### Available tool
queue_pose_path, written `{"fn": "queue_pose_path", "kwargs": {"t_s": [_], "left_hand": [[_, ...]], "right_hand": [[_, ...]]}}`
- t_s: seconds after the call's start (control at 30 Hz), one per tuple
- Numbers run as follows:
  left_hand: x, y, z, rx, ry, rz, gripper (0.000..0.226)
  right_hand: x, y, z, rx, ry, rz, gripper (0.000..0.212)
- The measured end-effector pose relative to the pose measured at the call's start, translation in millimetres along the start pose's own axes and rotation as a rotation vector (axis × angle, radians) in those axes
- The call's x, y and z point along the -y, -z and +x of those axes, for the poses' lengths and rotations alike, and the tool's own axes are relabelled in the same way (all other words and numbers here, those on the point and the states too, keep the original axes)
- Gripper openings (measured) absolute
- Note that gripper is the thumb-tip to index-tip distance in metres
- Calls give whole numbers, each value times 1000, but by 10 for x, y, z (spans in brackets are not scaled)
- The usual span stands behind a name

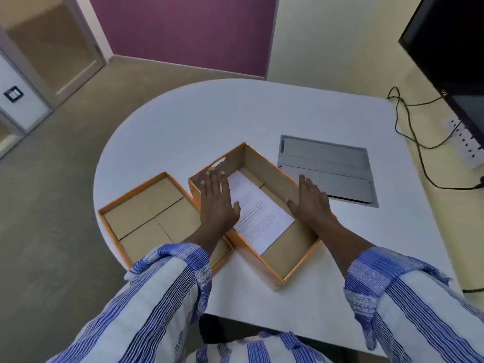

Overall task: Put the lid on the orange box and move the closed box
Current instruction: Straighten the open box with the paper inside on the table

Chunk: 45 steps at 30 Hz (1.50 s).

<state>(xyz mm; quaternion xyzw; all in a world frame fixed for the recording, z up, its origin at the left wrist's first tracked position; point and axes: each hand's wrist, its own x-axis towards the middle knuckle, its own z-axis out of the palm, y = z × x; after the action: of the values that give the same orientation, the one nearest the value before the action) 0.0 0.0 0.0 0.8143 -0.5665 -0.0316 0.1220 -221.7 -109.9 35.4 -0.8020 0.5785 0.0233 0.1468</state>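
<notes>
Fingers: left hand (217, 203) flat and spread on the box's left wall; right hand (311, 203) flat, extended along its right wall; neither gripping.
Box (272, 179): orange, uncovered, table centre, one sheet of paper (258, 216) inside.
Lid (146, 218): upturned, touching box at 9 o'clock.
Surface: white table (209, 121), grey hatch (327, 169) at 2 o'clock.
Room: purple wall (183, 30), monitor (450, 45).
Count: one box, one lid.
</notes>
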Motion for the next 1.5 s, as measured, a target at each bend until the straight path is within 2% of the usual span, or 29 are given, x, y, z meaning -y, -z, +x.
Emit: {"fn": "queue_pose_path", "kwargs": {"t_s": [0.1,0.2,0.27,0.37,0.5,0.6,0.73,0.9,1.1,1.3,1.43,1.5], "left_hand": [[17,-21,-132,-32,210,-108,99],[-41,-105,-272,2,458,-357,104],[-73,-150,-307,46,593,-521,99],[-140,-208,-327,118,709,-710,87],[-217,-212,-260,84,810,-839,84],[-224,-215,-199,89,782,-851,83],[-197,-210,-117,89,618,-841,80],[-264,-183,62,248,421,-812,73],[-473,-220,191,387,254,-786,59],[-519,-398,212,442,247,-814,51],[-447,-448,214,433,291,-840,65],[-378,-430,222,389,331,-867,70]], "right_hand": [[-73,-54,-8,14,-57,85,85],[-146,-89,1,25,-91,90,81],[-175,-93,11,16,-93,97,78],[-237,-134,14,6,-98,91,74],[-319,-165,-20,-15,-90,97,69],[-407,-145,-60,-35,-103,129,68],[-531,-101,-93,-59,-159,201,68],[-677,-75,-146,-76,-269,323,58],[-814,-179,-313,-92,-389,348,40],[-875,-225,-413,-77,-453,335,50],[-719,-212,-412,-169,-442,318,70],[-577,-188,-382,-234,-375,265,75]]}}
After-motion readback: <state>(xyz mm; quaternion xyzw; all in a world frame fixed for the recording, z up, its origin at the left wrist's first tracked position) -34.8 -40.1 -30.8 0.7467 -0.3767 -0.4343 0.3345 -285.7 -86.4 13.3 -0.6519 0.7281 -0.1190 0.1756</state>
